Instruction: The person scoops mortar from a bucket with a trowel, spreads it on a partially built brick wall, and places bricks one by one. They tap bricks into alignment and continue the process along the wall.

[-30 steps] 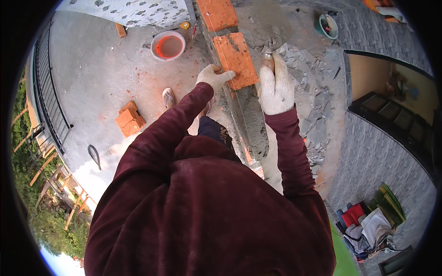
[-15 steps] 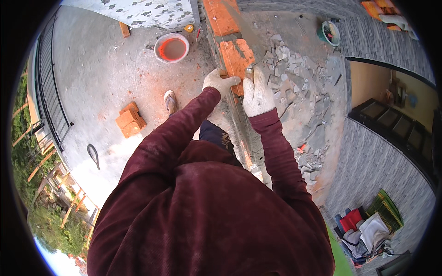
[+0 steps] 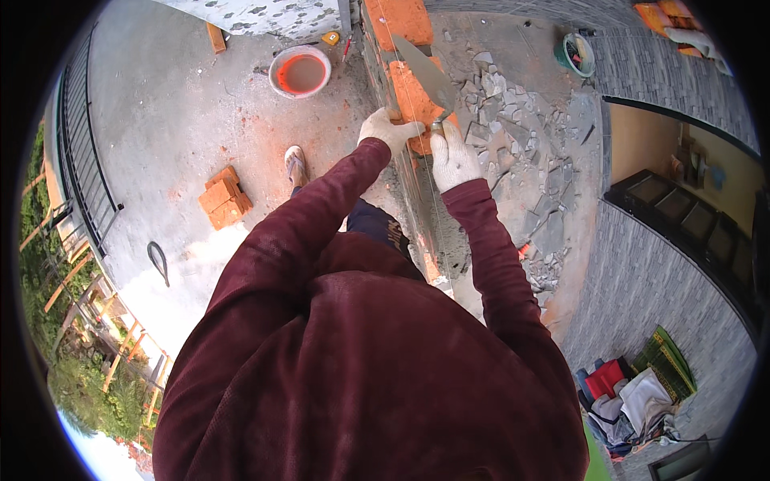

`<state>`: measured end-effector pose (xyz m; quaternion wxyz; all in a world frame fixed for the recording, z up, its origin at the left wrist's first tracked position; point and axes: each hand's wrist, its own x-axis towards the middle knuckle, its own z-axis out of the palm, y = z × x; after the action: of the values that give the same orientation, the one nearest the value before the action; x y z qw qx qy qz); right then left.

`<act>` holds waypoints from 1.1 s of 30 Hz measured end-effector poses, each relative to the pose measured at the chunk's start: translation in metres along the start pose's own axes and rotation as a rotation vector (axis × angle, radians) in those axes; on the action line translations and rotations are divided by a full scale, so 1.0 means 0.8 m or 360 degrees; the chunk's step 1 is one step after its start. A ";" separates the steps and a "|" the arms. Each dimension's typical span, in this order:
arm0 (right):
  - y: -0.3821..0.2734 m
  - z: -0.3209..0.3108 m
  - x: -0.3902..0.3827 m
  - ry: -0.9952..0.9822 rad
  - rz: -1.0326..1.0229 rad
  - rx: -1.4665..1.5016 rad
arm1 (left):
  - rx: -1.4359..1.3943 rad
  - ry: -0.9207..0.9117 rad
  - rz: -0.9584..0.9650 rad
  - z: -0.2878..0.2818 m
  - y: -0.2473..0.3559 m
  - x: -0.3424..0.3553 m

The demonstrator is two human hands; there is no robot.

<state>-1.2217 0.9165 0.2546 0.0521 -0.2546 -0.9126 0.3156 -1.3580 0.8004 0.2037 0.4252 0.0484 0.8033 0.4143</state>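
Observation:
My left hand (image 3: 390, 131), in a white knit glove, grips the near orange brick (image 3: 407, 86) on the low wall, its thumb reaching across the top. In my right hand (image 3: 455, 160), gloved the same way, is the handle of a pointed trowel (image 3: 427, 74). The grey blade slants away to the far left, over the brick's right side. Beyond lies a second orange brick (image 3: 399, 20) in the same row. A thin string line (image 3: 391, 36) runs along the bricks. My left fingertips are partly hidden behind the brick's side.
Left of the wall (image 3: 425, 232) stands a round tub (image 3: 301, 74) of grey mix. Loose orange bricks (image 3: 224, 200) are stacked on the floor, near my sandalled foot (image 3: 296, 164). Broken tile pieces (image 3: 513, 136) cover the ground to the right. A green bucket (image 3: 574, 54) sits by the far wall.
The trowel has drawn back slightly toward me, and its blade shows more clearly. My left hand stays at the brick. The whole view has shifted a little.

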 end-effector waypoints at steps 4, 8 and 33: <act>-0.011 -0.018 -0.033 0.0137 -0.0146 -0.0036 | -0.0048 -0.0045 0.0010 0.004 -0.016 0.005; -0.027 -0.019 -0.049 0.0010 0.0124 0.0092 | -0.0106 -0.0123 0.0020 0.006 -0.043 0.020; -0.089 0.221 -0.042 0.0028 0.1026 0.0049 | 0.0584 -0.0444 -0.0486 -0.371 -0.317 -0.021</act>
<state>-1.2684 0.7545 0.1590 -0.0389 -0.5324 -0.7796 0.3274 -1.4925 0.4421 0.1228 0.5733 0.0594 0.7966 0.1821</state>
